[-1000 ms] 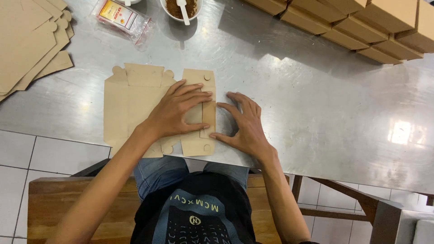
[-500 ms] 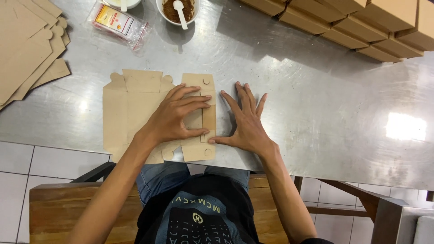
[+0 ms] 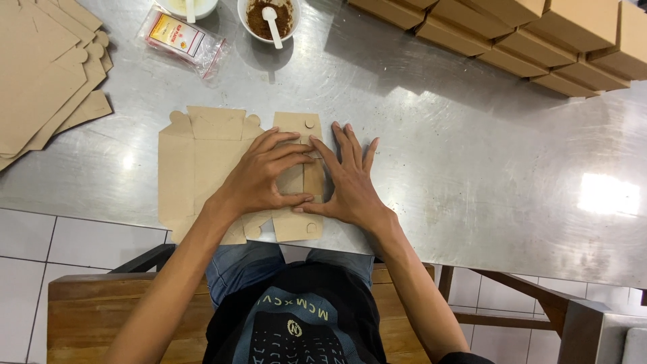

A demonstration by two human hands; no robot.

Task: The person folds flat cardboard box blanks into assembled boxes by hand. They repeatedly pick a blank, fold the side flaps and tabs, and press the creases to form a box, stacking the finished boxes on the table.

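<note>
The steel tabletop (image 3: 472, 175) fills most of the view, bright with glare on the right. Along its far right edge runs a row of closed brown boxes (image 3: 526, 37). At the far left lies a loose pile of flat cardboard blanks (image 3: 47, 74). At the near edge, right in front of the seated person, lies one flat box blank (image 3: 202, 162), its right panel folded over. The left hand (image 3: 263, 178) rests on that folded panel, fingers spread and pressing down, gripping nothing. The right hand (image 3: 347, 182) lies flat and open just beside it, fingertips on the panel's right edge. Beyond them sit a bowl of brown powder (image 3: 268, 17) with a white spoon, and a small clear packet (image 3: 182, 37).
</note>
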